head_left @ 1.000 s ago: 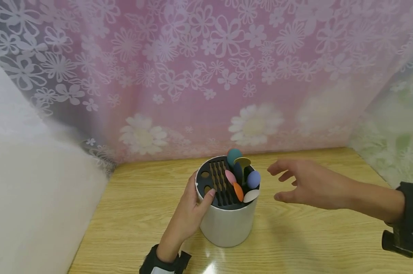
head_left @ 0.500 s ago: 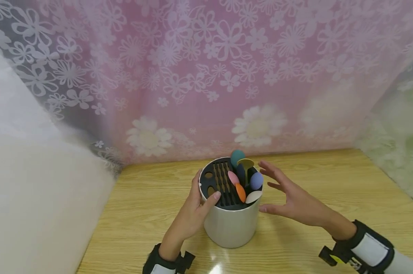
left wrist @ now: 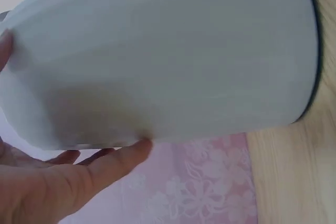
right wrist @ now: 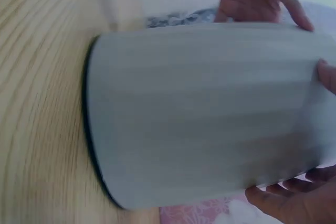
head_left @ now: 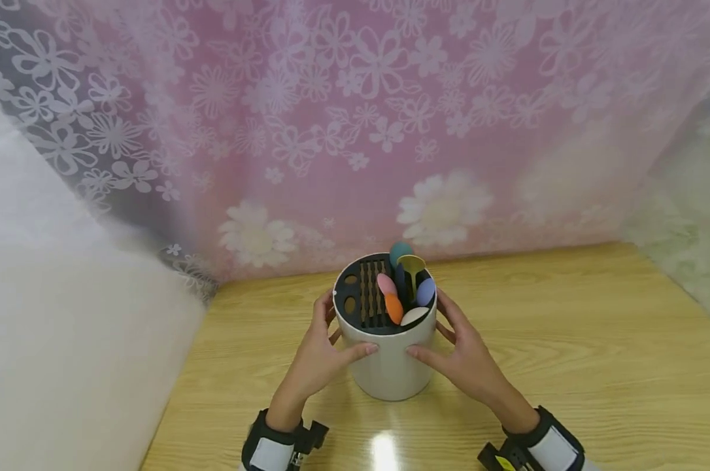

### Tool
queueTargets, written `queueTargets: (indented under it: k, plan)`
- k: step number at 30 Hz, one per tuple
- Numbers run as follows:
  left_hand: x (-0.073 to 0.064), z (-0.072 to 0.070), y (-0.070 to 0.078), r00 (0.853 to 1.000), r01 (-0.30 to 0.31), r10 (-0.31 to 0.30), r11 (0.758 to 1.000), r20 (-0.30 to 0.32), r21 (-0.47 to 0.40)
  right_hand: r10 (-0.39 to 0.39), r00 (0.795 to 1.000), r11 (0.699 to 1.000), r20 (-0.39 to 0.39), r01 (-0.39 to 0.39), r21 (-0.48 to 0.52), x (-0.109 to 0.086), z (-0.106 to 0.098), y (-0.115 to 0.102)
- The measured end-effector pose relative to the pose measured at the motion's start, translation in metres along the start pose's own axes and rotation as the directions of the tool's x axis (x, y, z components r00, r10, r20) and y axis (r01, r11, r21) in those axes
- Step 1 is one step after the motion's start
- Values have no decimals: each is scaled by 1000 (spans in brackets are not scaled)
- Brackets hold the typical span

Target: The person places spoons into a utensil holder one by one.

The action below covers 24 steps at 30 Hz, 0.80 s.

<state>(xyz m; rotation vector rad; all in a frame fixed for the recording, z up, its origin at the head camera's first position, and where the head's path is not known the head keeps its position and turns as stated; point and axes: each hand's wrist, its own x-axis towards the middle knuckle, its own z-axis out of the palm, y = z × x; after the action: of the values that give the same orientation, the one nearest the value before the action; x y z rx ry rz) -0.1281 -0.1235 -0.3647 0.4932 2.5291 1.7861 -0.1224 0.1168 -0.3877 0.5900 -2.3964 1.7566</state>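
A white cylindrical utensil holder (head_left: pixel 392 366) with a black slotted top (head_left: pixel 367 297) stands upright between my hands. My left hand (head_left: pixel 320 353) grips its left side, thumb on the front wall below the rim. On the opposite side my right hand (head_left: pixel 467 356) holds it the same way. Rounded ends of several utensils rise from the right half: teal (head_left: pixel 401 254), gold (head_left: pixel 412 264), pink (head_left: pixel 386 284), orange (head_left: pixel 393 309), purple (head_left: pixel 425 292) and white (head_left: pixel 414 317). In the right wrist view the holder's dark base edge (right wrist: pixel 90 124) is close to the tabletop.
The wood-grain table (head_left: pixel 567 353) reaches back to a pink floral curtain (head_left: pixel 343 163). A white surface (head_left: pixel 67 327) borders it on the left, and pale green floral cloth (head_left: pixel 690 248) hangs at the right.
My right hand has come in from the right onto the holder's side. My left thumb has slid from the rim to the front wall. The holder sits slightly farther back in the head view.
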Motion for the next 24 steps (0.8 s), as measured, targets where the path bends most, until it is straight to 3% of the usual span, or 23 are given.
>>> queueTargets:
  k: [4, 7, 11, 14, 18, 24]
  plan:
    - [-1, -10, 9, 998, 1, -1, 1000, -57, 11, -18, 998, 1000, -55, 18, 3, 7, 13, -13]
    - [0, -15, 6, 994, 2, 1, 1000, -114, 31, -14, 998, 1000, -61, 14, 7, 16, 21, -17]
    - [-1, -21, -5, 978, 2, 9, 999, -209, 49, -29, 998, 999, -47, 30, 30, 31, 32, -15]
    - [2, -27, -24, 967, -8, 21, 999, -253, 53, -50, 998, 997, -40, 53, 58, 40, 40, -14]
    - [4, -36, -47, 960, -31, 44, 998, -276, 50, -59, 998, 993, -37, 62, 97, 47, 51, -10]
    - [-1, -38, -57, 962, -39, 40, 999, -271, 11, -35, 998, 997, -43, 38, 68, 51, 62, 16]
